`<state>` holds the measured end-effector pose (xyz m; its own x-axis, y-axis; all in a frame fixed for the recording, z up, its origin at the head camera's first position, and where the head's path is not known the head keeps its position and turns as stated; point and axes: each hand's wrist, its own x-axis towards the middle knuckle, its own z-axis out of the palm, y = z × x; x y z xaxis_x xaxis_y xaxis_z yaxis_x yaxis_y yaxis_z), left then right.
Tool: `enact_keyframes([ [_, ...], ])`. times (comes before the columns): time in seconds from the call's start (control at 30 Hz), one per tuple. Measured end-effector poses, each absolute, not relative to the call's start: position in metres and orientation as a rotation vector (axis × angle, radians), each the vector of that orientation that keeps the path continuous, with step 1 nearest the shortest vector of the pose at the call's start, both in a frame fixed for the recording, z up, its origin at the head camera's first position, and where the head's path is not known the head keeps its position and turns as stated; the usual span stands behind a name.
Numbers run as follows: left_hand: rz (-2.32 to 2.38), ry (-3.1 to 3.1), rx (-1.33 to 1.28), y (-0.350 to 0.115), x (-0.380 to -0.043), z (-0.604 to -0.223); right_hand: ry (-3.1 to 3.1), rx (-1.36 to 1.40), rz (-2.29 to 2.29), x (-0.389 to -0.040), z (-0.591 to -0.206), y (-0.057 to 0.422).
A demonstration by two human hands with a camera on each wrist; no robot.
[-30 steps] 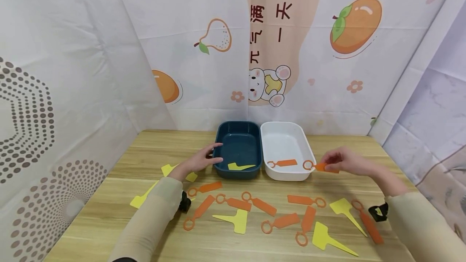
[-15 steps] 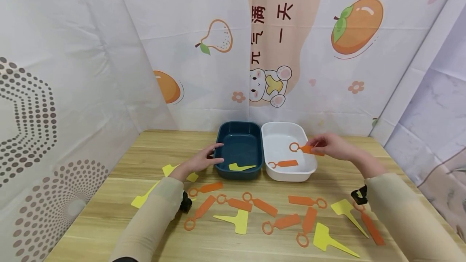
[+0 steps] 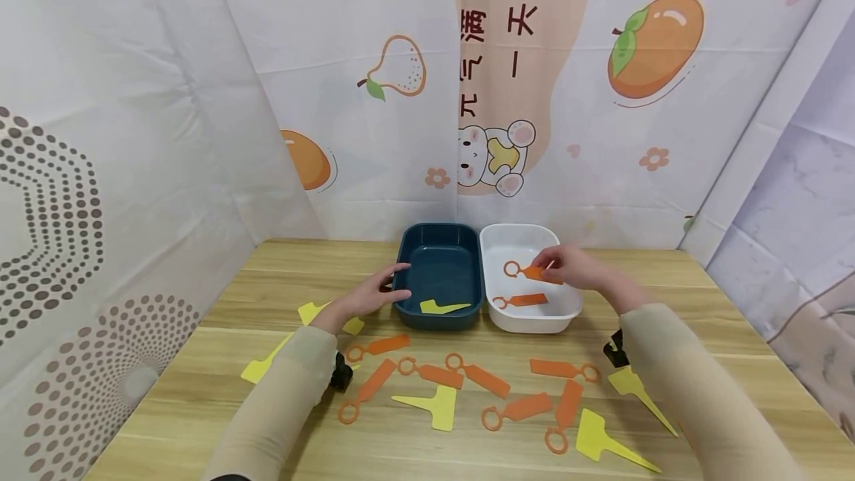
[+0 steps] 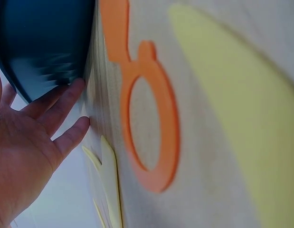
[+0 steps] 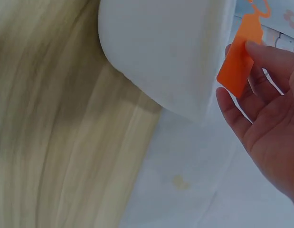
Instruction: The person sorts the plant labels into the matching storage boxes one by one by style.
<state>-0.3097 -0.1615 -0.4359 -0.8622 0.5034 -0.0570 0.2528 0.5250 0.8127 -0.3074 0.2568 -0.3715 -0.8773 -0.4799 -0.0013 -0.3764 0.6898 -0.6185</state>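
I have the right hand (image 3: pixel 573 267) pinching an orange ring tag (image 3: pixel 534 273) by its flat body, thumb on 1 face and fingers behind, over the white bin (image 3: pixel 531 324). The ring end points left. To do this step well, I judge the tag wants to go down level, inside the walls, on the far side of the second orange tag (image 3: pixel 528 300) lying in there, so the 2 rings do not hook. It looks thin and could slide if let go high, so I would bring it close to the floor before loosening the thumb.

The right forearm reaches in from the near right, its sleeve (image 3: pixel 695 384) crossing above the wooden table (image 3: pixel 374 459). The left hand (image 3: pixel 367 295) has its fingers spread and fairly straight at the left rim of the dark teal bin (image 3: pixel 437 262); it seems to touch that rim, and I see nothing in its grip
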Motion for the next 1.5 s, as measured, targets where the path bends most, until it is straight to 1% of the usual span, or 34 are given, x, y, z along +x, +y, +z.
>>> enact_keyframes([
  [0.17,1.262,2.478,0.619,-0.161,-0.309,-0.436,2.733,-0.742,-0.894,-0.313,-0.385,0.249],
  [0.47,1.274,2.470,0.620,-0.160,-0.308,-0.431,2.723,-0.679,-0.856,-0.318,-0.400,0.240],
  [0.7,1.253,2.478,0.633,-0.159,-0.308,-0.433,2.721,-0.733,-0.831,-0.320,-0.410,0.234],
  [0.8,1.260,2.474,0.632,-0.159,-0.309,-0.434,2.714,-0.715,-0.849,-0.321,-0.413,0.232],
  [1.07,1.282,2.464,0.650,-0.160,-0.309,-0.435,2.676,-0.549,-0.891,-0.323,-0.419,0.228],
  [1.4,1.263,2.478,0.643,-0.161,-0.309,-0.436,2.750,-0.514,-0.841,-0.324,-0.422,0.224],
  [1.5,1.263,2.479,0.633,-0.161,-0.308,-0.436,2.805,-0.582,-0.845,-0.322,-0.418,0.225],
])
